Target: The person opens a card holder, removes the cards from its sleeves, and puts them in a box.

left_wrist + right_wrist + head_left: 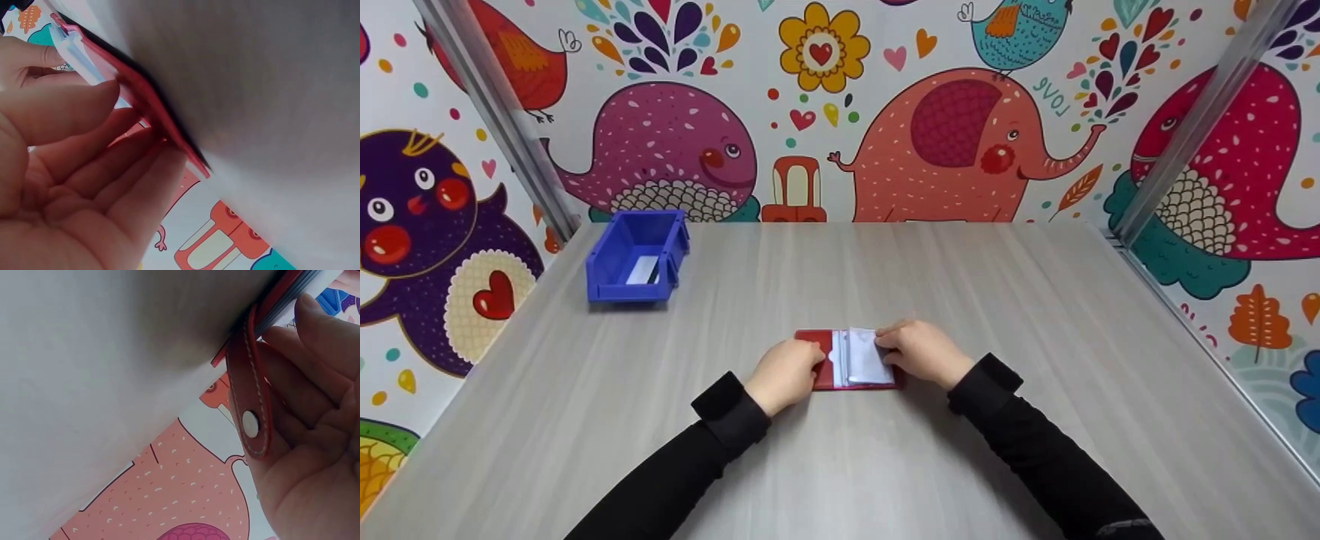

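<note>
A red card holder lies spread on the table, its clear plastic sleeves standing a little up from the middle. My left hand holds the left cover, the thumb by its near edge and the fingertips against the cover. On the other side, my right hand grips the right part, with the thumb on the sleeves' edge; its other fingertips are partly hidden behind the holder. A red strap with a silver snap button sticks out beside the right palm.
At the back left of the table stands a blue plastic bin, holding a white card with a dark stripe. Printed wall panels and metal posts border the table's back and sides.
</note>
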Motion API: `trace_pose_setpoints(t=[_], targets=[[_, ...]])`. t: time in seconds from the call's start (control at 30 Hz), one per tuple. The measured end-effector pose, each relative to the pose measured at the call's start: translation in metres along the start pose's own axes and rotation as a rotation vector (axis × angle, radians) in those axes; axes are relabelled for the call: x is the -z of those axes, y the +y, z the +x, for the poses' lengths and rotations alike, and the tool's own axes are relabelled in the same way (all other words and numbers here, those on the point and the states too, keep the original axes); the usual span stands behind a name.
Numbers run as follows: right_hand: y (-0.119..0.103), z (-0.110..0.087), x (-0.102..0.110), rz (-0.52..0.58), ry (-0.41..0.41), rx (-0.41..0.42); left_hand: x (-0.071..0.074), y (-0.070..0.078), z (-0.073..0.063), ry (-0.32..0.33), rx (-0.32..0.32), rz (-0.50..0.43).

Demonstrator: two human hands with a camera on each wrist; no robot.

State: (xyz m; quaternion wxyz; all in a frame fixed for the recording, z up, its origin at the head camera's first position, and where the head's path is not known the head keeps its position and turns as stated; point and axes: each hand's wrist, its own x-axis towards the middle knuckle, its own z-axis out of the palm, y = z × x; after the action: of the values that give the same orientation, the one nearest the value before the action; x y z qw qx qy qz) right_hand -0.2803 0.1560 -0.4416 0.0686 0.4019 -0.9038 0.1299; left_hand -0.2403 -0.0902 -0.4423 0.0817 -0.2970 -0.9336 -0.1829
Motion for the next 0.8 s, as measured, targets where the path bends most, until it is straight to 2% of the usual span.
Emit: trace_pose_setpoints(t=[0.23, 0.8], targets=[[-0.004, -0.001, 0.001, 0.022, -0.017, -0.023, -0.001, -0.002, 0.001, 0.005, -0.004, -0.002], [-0.014, 0.001, 0.001, 0.028, -0.032, 0.002, -0.001, -0.003, 0.001, 0.008, -0.019, -0.002]])
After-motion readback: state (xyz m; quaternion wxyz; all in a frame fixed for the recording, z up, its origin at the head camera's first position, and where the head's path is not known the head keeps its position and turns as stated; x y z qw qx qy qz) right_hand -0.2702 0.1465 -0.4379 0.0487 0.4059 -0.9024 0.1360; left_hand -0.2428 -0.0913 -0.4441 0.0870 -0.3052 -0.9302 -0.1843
